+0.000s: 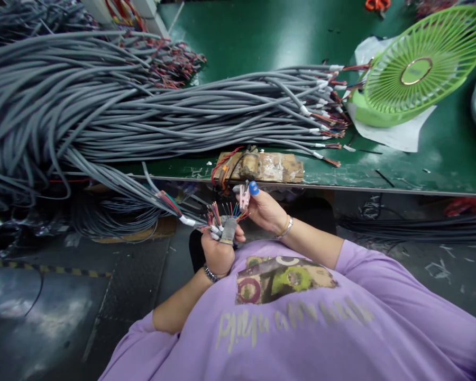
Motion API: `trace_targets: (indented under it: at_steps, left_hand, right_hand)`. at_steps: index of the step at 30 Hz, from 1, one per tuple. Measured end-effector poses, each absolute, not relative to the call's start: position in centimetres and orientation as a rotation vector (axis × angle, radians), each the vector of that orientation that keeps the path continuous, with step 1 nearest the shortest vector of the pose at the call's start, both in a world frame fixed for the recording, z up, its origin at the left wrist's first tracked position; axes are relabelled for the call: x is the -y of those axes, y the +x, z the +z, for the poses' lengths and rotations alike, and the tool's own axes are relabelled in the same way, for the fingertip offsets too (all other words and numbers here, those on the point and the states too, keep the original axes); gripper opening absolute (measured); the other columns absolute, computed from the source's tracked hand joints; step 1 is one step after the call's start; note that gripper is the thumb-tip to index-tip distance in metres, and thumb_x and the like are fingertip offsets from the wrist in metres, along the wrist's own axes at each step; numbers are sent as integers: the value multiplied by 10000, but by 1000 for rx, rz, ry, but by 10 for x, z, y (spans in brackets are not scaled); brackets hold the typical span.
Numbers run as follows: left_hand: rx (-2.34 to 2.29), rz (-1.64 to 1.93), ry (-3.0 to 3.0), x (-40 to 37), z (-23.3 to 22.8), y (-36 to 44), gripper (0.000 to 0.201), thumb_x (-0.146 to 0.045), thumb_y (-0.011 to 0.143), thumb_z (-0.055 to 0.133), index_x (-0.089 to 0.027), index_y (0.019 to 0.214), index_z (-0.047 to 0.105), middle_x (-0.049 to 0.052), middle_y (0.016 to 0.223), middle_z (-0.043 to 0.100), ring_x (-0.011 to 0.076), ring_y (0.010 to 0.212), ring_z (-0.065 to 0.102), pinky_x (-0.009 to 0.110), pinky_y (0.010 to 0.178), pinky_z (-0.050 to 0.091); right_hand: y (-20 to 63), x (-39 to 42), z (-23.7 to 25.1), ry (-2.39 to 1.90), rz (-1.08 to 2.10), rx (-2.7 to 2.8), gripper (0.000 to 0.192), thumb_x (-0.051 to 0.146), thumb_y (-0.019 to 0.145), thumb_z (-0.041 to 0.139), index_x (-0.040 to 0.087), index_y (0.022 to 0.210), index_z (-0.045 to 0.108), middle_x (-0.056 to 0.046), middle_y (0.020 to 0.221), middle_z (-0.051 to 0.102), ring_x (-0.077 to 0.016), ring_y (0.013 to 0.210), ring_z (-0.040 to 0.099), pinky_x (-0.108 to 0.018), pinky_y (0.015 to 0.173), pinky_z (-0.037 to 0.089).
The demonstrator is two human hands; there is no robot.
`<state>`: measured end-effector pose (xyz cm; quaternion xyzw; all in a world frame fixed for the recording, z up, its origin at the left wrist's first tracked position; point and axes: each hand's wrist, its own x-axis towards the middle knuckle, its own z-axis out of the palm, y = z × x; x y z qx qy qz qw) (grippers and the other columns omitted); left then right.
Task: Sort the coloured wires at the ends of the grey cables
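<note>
Noted first: a long, green-topped bench [262,39] stands before me. A thick bundle of smooth grey round cables [182,119] lies along it, running from the left side towards the right and ending in white-sleeved tips with bare-fanned coloured wires. Beyond those tips, towards the bench's right end, a bright green plastic fan [416,71] stands on a white sheet [404,132]. A worn, brown wooden block [285,166] sits at the middle of the near edge. Orange-handled scissors [377,5] lie by the far edge. My left hand [219,255], a grey cloth-like sleeve [228,230] at its thumb, is closed round a small group of white-sleeved grey cable ends [187,221], held in front of the near edge, multicoloured wires spreading upward. My right hand [266,210], beside it, pinches a small pink-and-white piece [244,197] close to the wire tips; contact between them I cannot determine. A blue cover [254,188] caps one right-hand digit.
</note>
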<state>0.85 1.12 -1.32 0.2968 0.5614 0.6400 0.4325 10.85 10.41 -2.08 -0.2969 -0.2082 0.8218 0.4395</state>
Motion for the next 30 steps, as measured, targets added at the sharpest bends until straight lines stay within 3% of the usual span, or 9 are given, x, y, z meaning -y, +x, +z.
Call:
trace_targets:
  at_steps: [8, 21, 26, 30]
  left_hand:
    - [-1428, 1562, 781, -9, -19, 6, 217, -361, 738, 722, -181, 727, 600, -25, 562, 642, 115, 434, 598, 206, 423, 479]
    - [-1406, 1551, 755, 2, -22, 0, 239, -393, 743, 729, -173, 751, 634, -19, 586, 656, 98, 421, 578, 202, 419, 497]
    - [-1439, 1507, 801, 3, -23, -2, 272, -422, 744, 721, -168, 711, 630, -12, 563, 649, 102, 412, 578, 198, 407, 484]
    - [-1432, 1433, 891, 3, -24, -3, 260, -410, 768, 708, -167, 711, 633, -8, 570, 650, 112, 441, 603, 204, 435, 499]
  right_hand:
    - [107, -103, -17, -754, 2050, 413, 385, 525, 754, 723, 146, 739, 652, 5, 656, 622, -75, 574, 511, -198, 551, 406]
    - [132, -102, -27, -738, 2332, 569, 630, 752, 803, 464, 147, 854, 633, -43, 762, 659, -103, 603, 585, -212, 536, 495]
    - [154, -107, -23, -756, 2475, 958, 632, 732, 715, 610, 111, 832, 638, -69, 755, 674, -125, 599, 627, -246, 539, 545]
    - [159, -110, -9, -806, 2396, 1285, 535, 608, 650, 755, 109, 801, 639, -47, 680, 668, -124, 590, 629, -220, 520, 527]
